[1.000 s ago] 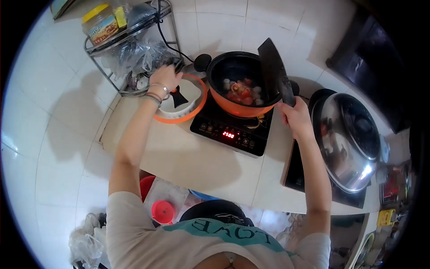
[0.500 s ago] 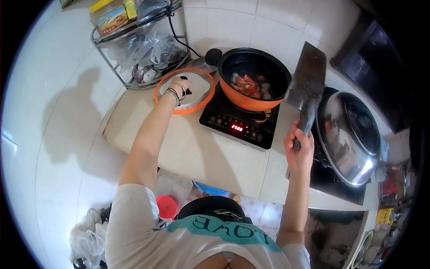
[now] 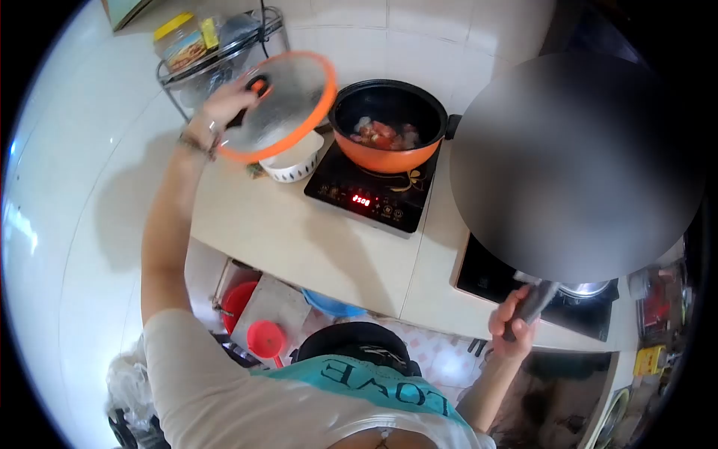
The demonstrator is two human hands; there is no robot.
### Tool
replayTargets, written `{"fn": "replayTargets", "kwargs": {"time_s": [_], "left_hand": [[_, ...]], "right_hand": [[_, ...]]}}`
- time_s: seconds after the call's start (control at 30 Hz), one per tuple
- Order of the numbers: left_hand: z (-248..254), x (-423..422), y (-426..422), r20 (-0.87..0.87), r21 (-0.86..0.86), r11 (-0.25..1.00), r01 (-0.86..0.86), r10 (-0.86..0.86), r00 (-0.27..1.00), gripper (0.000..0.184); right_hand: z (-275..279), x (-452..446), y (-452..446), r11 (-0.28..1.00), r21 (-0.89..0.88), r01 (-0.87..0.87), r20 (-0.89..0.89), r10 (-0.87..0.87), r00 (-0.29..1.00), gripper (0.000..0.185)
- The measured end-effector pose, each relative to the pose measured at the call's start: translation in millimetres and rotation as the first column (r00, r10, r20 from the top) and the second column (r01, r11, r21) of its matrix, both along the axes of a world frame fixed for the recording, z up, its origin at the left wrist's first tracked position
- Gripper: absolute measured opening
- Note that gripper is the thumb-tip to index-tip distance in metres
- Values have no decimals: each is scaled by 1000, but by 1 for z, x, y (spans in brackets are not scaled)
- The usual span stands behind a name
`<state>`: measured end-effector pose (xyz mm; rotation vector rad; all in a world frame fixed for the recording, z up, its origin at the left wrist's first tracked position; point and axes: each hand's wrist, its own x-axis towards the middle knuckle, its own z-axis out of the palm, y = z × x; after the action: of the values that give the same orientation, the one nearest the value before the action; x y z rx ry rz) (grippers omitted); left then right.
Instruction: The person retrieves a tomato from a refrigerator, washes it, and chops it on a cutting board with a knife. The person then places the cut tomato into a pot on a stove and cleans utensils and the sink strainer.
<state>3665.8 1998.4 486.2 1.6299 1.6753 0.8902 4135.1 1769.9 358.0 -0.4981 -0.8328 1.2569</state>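
My left hand [image 3: 228, 106] grips the black knob of an orange-rimmed glass lid [image 3: 288, 108], which is tilted in the air above a white patterned bowl [image 3: 293, 166]. To its right, an orange pot [image 3: 385, 159] with a black inside stands uncovered on the black induction cooker [image 3: 366, 196], whose display is lit red. Reddish and pale pieces of food [image 3: 383, 135] lie in the pot. Low on the right, my right hand [image 3: 514, 320] is closed round the dark handle of the cleaver [image 3: 532, 303]; a grey blur hides its blade.
A metal rack [image 3: 224, 54] with a yellow-lidded jar [image 3: 178, 39] and bags stands at the back left. On the right, a second black cooktop [image 3: 486, 280] is partly hidden by the blur. Red containers [image 3: 266, 338] are below the counter edge.
The lid has been lifted off the bowl and tilted up to the left by my left hand. My right hand has moved down towards me with the cleaver. The camera view has shifted.
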Motion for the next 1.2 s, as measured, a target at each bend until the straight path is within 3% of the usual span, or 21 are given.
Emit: {"fn": "replayTargets", "kwargs": {"time_s": [0.03,0.07,0.1,0.13,0.17,0.2,0.23,0.27,0.37,0.43,0.47,0.53,0.6,0.7,0.9,0.93,0.97,1.0,1.07,1.13,1.2], "left_hand": [[1,9,14,-30,22,999,40,-39,999,23],[9,47,-1,110,176,970,167,-188,976,16],[-6,52,31,33,278,907,318,-340,940,15],[1,79,35,-97,201,934,296,-281,955,16],[-13,94,65,-95,169,939,300,-287,953,19],[-22,122,82,-64,70,987,144,-140,988,24],[-25,142,99,-381,142,980,141,-77,921,34],[-37,155,121,-545,240,949,203,-42,838,42],[-54,183,129,-530,166,962,215,-96,842,39],[-70,183,144,-374,253,900,354,-246,894,46],[-84,179,166,-349,140,958,249,-187,918,42],[-83,179,159,-311,23,978,207,-190,931,30],[-76,179,143,-300,37,977,209,-188,935,29],[-83,178,153,-334,34,975,222,-198,921,28],[-84,174,150,-389,-1,969,247,-228,893,40],[-81,167,144,-663,203,897,393,-169,729,47],[-94,151,129,-622,635,624,455,64,781,47],[-80,142,71,-423,740,552,384,-61,904,36],[-109,106,16,-266,821,475,315,-169,949,20],[-171,64,-35,-125,651,742,161,-105,987,21],[-239,13,-54,-371,392,874,288,-137,918,35]], "right_hand": [[-4,12,-8,1000,-12,-23,18,23,1000,48],[-5,20,-15,999,-34,-10,34,12,999,48],[-3,24,-23,999,-38,35,38,-34,999,49],[-8,34,-31,997,-59,54,-20,-55,998,49],[-15,47,-41,993,-82,79,-78,-85,993,49],[-19,52,-52,977,-103,185,3,-186,983,48],[-24,58,-62,948,-101,302,82,-295,952,47],[-29,68,-74,951,-40,305,104,-300,948,45],[-43,92,-129,891,-85,447,160,-430,888,39],[-46,95,-166,824,-97,558,250,-522,815,37],[-45,88,-182,760,-148,633,249,-591,768,45],[-45,80,-209,668,-170,724,290,-668,685,43],[-43,67,-227,570,-160,806,334,-737,588,40],[-31,49,-235,704,-118,701,142,-686,713,18],[-64,32,-253,568,-236,788,59,-801,595,27],[-69,31,-256,568,-239,787,68,-799,597,27],[-72,31,-261,568,-243,786,78,-796,600,27],[-74,27,-264,558,-254,790,77,-802,592,27],[-82,20,-273,566,-214,796,139,-789,599,27],[-86,12,-276,545,-219,810,153,-800,580,26],[-77,5,-279,505,-278,817,136,-821,554,26]]}}
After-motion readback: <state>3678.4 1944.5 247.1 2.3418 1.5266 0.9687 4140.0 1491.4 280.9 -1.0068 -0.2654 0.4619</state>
